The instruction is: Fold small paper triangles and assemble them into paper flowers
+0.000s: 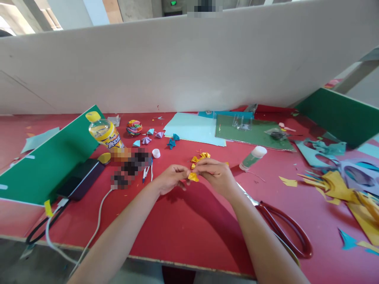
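2 hands [194, 177] pinching yellow folded paper [193, 177], bottle [106, 133] with partly legible yellow label, green exit-style sign [173, 3] above

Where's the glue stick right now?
In the head view, the glue stick stands on the red table, right of the right hand and beyond the red-handled scissors.

Red table [183, 228] — scissors [284, 228], glue stick [253, 157], green sheet [251, 132].

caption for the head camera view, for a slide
Two hands pinch a small yellow paper piece above a red table.
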Available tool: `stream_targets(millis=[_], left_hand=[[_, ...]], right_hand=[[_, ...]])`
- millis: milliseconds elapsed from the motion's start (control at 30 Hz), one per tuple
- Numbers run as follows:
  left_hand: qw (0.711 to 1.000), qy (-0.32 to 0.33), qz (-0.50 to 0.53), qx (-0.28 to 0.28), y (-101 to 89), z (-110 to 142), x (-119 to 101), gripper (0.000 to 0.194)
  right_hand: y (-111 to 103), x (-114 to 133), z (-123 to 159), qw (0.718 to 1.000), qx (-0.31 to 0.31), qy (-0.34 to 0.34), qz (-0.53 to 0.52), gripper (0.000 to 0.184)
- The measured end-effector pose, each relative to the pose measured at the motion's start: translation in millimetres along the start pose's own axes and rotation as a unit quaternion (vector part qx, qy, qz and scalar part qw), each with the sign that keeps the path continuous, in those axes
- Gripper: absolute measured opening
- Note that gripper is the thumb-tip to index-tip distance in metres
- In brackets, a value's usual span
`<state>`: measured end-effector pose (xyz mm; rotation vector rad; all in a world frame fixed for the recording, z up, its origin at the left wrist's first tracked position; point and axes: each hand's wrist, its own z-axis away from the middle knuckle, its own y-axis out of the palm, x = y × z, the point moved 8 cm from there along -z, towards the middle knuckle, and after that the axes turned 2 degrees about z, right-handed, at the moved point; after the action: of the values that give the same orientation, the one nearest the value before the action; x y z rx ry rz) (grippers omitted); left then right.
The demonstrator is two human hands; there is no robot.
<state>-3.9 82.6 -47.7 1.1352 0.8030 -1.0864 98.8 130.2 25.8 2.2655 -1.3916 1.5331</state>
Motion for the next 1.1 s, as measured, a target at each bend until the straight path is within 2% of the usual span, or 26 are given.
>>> stream_targets(millis=[233,400,500,733,833,900,967,1033,1100], left_hand=[[0.997,-0.013,-0.041,0.058,3.4,3,-1,0.026],[0.99,0.082,-0.115,-0.015,-0.1,5,-22,0.024],[0.975,0.138,-0.165,-0.05,-0.4,6,-31,0.027],[0.938,0.188,-0.285,-0.064,3.6,6,-31,0.035],[0.904,0.221,-0.361,-0.055,10.0,9,-35,0.032],[0.876,0.249,-0.41,-0.049,15.6,12,-39,0.029],[0.86,0.268,-0.431,-0.05,19.1,14,-41,0.025],[0.865,0.267,-0.421,-0.057,18.6,13,-41,0.024],[0.885,0.244,-0.391,-0.064,15.1,11,-36,0.023]], right_hand=[[9,8,-2,0.998,0.047,0.004,-0.028,0.018],[7,-11,0,0.989,0.031,0.139,-0.045,0.022],[9,-17,2,0.983,0.041,0.179,-0.01,0.023],[8,-17,1,0.985,0.019,0.165,0.043,0.015],[7,-19,1,0.986,0.009,0.157,0.053,0.015],[9,-20,0,0.987,0.019,0.146,0.058,0.015],[11,-19,0,0.987,0.033,0.135,0.077,0.016],[12,-19,1,0.985,0.039,0.131,0.107,0.016],[13,-19,1,0.982,0.043,0.125,0.138,0.015]])
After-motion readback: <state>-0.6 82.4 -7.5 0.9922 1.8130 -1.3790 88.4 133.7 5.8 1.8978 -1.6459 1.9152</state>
